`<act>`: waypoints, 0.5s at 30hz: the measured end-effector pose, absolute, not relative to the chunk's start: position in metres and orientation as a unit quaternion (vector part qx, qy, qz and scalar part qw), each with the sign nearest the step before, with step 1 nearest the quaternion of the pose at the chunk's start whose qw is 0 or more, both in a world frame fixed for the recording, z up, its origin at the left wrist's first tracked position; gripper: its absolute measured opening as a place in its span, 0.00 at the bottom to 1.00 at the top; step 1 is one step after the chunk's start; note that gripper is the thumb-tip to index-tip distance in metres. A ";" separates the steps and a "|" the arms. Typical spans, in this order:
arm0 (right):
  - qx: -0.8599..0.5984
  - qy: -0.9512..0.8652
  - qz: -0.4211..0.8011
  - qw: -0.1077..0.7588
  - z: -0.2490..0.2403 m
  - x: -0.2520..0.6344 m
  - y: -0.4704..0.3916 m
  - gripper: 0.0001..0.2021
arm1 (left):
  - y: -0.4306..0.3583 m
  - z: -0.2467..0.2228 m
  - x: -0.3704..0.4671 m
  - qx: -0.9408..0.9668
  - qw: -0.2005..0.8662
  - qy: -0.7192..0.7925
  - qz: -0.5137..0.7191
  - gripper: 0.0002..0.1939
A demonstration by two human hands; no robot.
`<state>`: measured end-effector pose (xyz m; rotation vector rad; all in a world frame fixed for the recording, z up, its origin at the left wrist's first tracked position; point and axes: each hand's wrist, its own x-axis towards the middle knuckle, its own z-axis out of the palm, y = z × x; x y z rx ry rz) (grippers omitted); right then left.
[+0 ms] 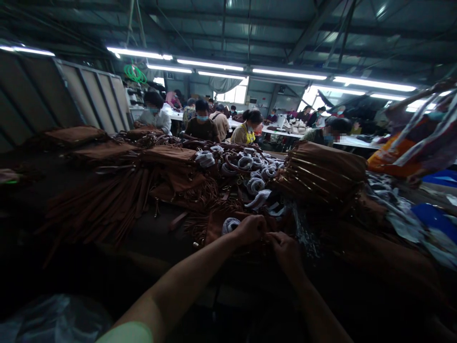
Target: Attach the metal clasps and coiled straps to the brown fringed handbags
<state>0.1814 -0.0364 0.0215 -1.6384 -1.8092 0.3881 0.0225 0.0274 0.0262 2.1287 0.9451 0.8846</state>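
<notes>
Both hands meet over a brown bag [214, 226] lying on the dark table in front of me. My left hand [253, 228] is closed in a pinch, and whatever lies between its fingers is too small and dark to name. Close against it, my right hand [283, 245] is also pinched, its thumb and forefinger almost touching the left fingers. A strap roll wrapped in white [230, 225] rests on the bag beside my left wrist. Brown fringe [198, 224] spreads out to the left of the bag.
Brown fringed bags [167, 159] lie to the left. Behind my hands is a heap of white-wrapped straps [256, 183]. A tall stack of brown bags [321, 169] stands right, near clear plastic strips [303, 233]. People sit at tables beyond; another person in orange [389, 157] is at right.
</notes>
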 end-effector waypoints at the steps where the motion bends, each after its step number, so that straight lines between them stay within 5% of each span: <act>1: -0.624 -0.694 0.149 0.327 0.022 0.181 -0.038 0.17 | 0.027 0.029 0.022 0.817 0.318 0.357 0.322 0.06; 8: -0.643 -0.693 0.062 0.320 0.033 0.164 -0.052 0.16 | 0.032 0.061 -0.040 0.855 0.186 0.429 0.223 0.13; 12: -0.628 -0.714 0.039 0.307 0.035 0.141 -0.052 0.15 | 0.034 0.070 -0.077 0.875 0.175 0.447 0.066 0.24; 15: -0.607 -0.731 0.062 0.306 0.038 0.127 -0.048 0.15 | 0.028 0.074 -0.077 0.874 0.132 0.465 0.047 0.20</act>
